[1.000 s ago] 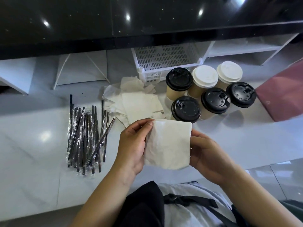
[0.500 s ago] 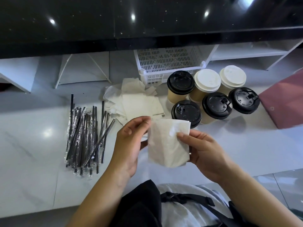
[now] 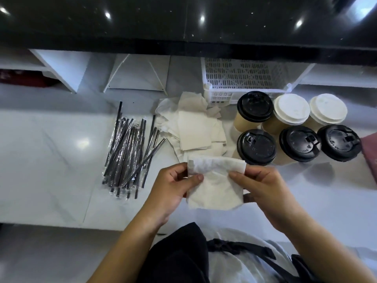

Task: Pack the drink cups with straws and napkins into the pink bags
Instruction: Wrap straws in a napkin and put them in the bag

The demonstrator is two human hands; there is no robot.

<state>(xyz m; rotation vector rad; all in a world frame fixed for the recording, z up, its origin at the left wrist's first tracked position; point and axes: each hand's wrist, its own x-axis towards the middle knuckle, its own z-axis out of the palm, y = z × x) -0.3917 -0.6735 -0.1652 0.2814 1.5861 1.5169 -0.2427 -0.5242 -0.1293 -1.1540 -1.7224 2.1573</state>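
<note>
Both hands hold one white napkin [image 3: 216, 186] above the counter's front edge, its top edge folded over. My left hand [image 3: 173, 186] pinches its left side and my right hand [image 3: 263, 184] pinches its right side. Behind it lies a loose pile of napkins [image 3: 193, 131]. A bundle of wrapped black straws [image 3: 130, 152] lies to the left. Several paper drink cups stand to the right, some with black lids [image 3: 256, 147] and two with white lids [image 3: 290, 109]. A corner of a pink bag [image 3: 371, 148] shows at the right edge.
A white perforated plastic basket [image 3: 244, 78] stands behind the cups, under a black counter overhang [image 3: 183, 27]. White shelf dividers [image 3: 138, 74] sit at the back left. The white counter [image 3: 51, 160] stretches left of the straws.
The napkin's top edge has been folded down and the hands now grip it by both sides. The camera view has tilted down, so the cups sit nearer the right edge.
</note>
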